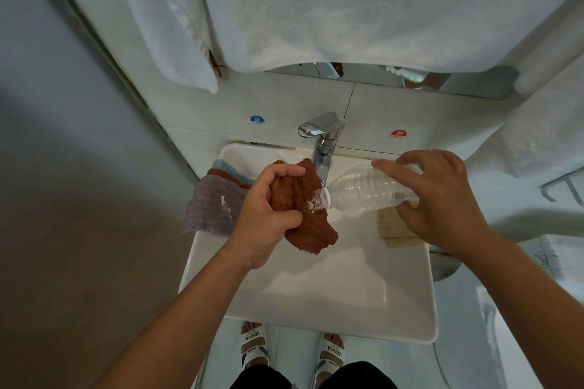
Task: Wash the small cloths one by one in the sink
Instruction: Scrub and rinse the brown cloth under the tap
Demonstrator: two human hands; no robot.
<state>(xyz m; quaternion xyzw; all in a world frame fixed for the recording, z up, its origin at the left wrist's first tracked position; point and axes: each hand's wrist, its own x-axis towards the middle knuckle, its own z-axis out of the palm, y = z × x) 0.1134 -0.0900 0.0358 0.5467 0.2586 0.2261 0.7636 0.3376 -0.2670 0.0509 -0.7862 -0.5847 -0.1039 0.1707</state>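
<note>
White towel [347, 3] hangs over the white sink [316, 294]; left hand [265, 215] grips the bunched rust cloth [311, 224] above the basin; right hand [439, 199] wraps a tilted clear bottle [366, 191], water spilling onto cloth; purple cloth [211, 205] stacked on left rim; beige cloth [395, 227] on right rim; chrome tap [322, 136] behind.

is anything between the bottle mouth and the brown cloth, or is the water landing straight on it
Nothing visible stands between them. The right hand tips the clear plastic bottle so its mouth nearly touches the brown cloth, bunched in the left hand over the sink. The faucet sits behind.
</note>
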